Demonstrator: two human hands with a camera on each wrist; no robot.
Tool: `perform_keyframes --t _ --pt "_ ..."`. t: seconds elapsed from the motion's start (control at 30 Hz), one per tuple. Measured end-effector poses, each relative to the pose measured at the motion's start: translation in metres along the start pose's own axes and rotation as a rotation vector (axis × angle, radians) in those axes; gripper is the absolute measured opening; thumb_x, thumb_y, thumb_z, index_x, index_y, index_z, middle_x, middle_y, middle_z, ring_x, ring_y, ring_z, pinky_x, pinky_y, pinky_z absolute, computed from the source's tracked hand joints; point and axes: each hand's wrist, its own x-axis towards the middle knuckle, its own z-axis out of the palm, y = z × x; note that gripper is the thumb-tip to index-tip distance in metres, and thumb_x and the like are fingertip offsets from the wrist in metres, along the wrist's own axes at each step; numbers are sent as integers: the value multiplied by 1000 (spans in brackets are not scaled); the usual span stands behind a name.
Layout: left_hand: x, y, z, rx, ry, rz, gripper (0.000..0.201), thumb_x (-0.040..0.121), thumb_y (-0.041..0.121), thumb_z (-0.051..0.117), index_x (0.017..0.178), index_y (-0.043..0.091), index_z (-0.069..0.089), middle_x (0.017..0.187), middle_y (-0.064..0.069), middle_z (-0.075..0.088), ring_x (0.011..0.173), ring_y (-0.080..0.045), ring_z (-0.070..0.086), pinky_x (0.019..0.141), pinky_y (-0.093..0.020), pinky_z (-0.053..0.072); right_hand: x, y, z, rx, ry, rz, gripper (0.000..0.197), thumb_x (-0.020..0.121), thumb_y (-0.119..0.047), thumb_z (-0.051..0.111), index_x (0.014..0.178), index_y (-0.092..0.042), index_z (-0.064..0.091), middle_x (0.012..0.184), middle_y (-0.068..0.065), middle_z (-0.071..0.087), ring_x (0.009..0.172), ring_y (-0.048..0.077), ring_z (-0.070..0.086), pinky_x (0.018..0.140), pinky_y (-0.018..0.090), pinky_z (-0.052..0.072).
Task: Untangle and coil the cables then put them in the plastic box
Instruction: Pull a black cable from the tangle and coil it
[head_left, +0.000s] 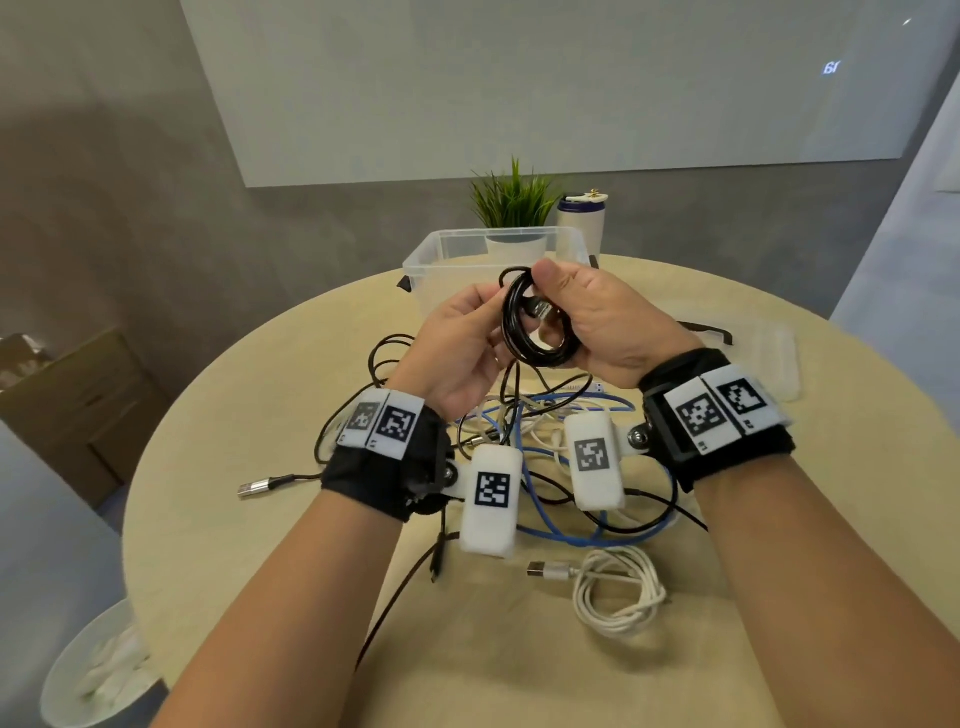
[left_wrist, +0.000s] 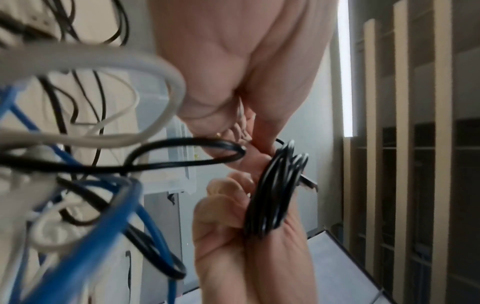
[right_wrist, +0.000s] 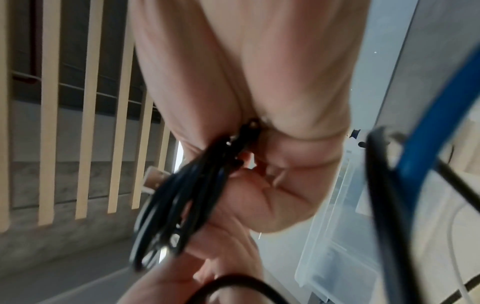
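So a black cable coil (head_left: 535, 322) is held up above the bench (head_left: 270, 467), just in front of the clear plastic box (head_left: 441, 260). The right hand (head_left: 597, 322) is clamped round one side of the coil, thumb on top, and the left hand (head_left: 457, 338) is pinched on the opposite side with its fingers (left_wrist: 221, 205) curled against the loops. A metal USB plug (head_left: 543, 310) is seen poking through the middle of the coil.

The rest of the mess is left on the bench below: a blue cable (head_left: 550, 525), thin black leads and white ones in a knot, plus a white coiled cable (head_left: 618, 592) set apart nearer the body.

Handling-wise, the coil is probably light and springy, so the loops can be expected to pop open if the grip is eased. It's likely best held across all the loops at once, not by the plug, since a loose end would be dragged out. The jacket looks smooth and a bit slippery. The box appears uncovered, so a drop-in should be easy.
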Motion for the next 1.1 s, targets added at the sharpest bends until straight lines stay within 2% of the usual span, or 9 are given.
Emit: perform_keyframes --t 0.1,0.23,0.37,0.47,0.57,0.73,0.87,1.03,1.1 --pt "2 1 4 16 -31 -66 18 99 15 46 87 9 58 63 -3 66 52 -8 60 52 -19 48 0 2 0 -42 55 -47 32 96 -45 49 102 -13 54 69 2 50 50 7 47 51 24 46" --pt "4 7 11 70 -95 -117 35 99 39 42 92 12 62 77 -2 68 68 -12 66 60 -24 54 -1 2 -4 -141 181 -112 22 99 -41 45 92 -21 51 58 -12 54 49 0 47 45 20 37" --pt "4 2 17 143 -54 -19 17 100 22 48 108 8 53 70 0 66 67 -11 64 77 -33 57 2 6 -8 -270 234 -145 23 99 -42 47 87 -24 54 64 -6 53 53 3 46 46 17 35" --pt "4 -2 19 195 23 18 16 101 22 44 110 8 46 61 2 62 58 -8 61 65 -26 56 3 8 -12 -379 250 -200 24 100 -36 48 84 -22 59 69 -2 55 61 8 48 57 21 38" --pt "4 -2 16 308 49 43 19 102 26 42 99 11 52 61 3 61 57 -6 57 58 -19 50 0 5 -13 -324 256 -227 17 101 -21 48 101 -20 64 69 -2 56 63 9 52 60 23 46" --pt "4 -4 11 400 91 79 21 100 24 47 89 10 58 58 3 59 56 -7 52 62 -20 42 -3 2 -11 -355 196 -175 21 101 -13 44 102 -21 64 71 -2 59 64 9 54 65 24 46" --pt "3 -3 7 466 107 135 17 96 20 55 85 10 62 64 -2 62 48 -2 49 51 -12 40 -8 -1 -14 -340 136 -171 21 100 -6 45 109 -11 63 76 1 64 64 11 60 67 21 51" --pt "-3 -2 8 464 68 161 5 91 6 61 94 4 63 72 -7 66 56 -13 59 52 -22 50 -9 -5 -10 -191 122 -140 25 100 -1 37 101 -14 59 70 2 53 56 9 49 60 21 45" --pt "-4 -3 9 429 116 174 14 90 5 63 102 6 57 73 -8 68 62 -15 63 52 -24 52 -9 -6 -6 -177 121 -116 25 101 -4 37 98 -16 59 69 1 49 56 8 44 58 20 42"
